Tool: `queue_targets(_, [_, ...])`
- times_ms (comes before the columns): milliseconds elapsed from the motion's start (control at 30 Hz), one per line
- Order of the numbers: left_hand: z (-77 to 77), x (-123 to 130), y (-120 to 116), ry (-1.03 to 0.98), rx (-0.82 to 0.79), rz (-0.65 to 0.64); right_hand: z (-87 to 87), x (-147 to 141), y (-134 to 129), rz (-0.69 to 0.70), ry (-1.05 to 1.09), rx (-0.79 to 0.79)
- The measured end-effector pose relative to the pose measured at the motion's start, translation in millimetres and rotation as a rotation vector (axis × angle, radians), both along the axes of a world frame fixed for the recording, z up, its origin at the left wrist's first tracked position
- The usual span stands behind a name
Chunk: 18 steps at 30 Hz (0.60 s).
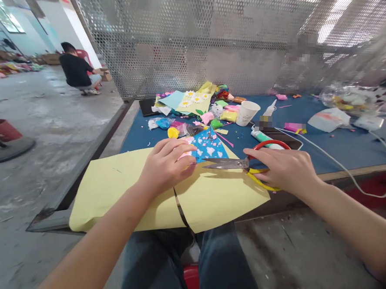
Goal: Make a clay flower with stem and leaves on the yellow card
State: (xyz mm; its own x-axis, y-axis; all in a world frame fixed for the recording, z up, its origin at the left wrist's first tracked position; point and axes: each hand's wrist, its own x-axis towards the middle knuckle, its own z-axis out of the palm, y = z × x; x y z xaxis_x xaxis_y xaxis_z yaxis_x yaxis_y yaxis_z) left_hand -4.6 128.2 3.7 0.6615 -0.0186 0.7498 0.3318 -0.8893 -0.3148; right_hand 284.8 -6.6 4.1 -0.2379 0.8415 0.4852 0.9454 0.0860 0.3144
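Note:
A large pale yellow sheet (125, 179) overhangs the front edge of the table, with a cut running up from its near edge. My left hand (167, 162) has its fingers closed on the blue decorated piece (209, 145), which bears pink and white patches and lies over the sheet. Scissors (227, 164) with red and yellow handles are in my right hand (283, 169). Their blades are slightly apart, pointing left over the yellow sheet beside the blue piece, near my left fingertips.
Behind the hands, the blue table (187, 133) holds a paper cup (247, 113), a card with white flowers (195, 102), clay packets, a glue tube (268, 140) and a phone. A white cable (335, 164) crosses the right side. A person (76, 70) sits far left.

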Motion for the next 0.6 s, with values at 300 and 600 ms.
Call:
queue_targets(300, [-1.3, -1.8, 0.3, -0.004, -0.012, 0.008, -3.3, 2.8, 1.5, 0.034, -0.045, 0.076])
queue_targets(600, [-3.2, -1.2, 0.6, 0.008, -0.015, 0.015, -4.5, 4.8, 3.8, 0.057, -0.001, 0.052])
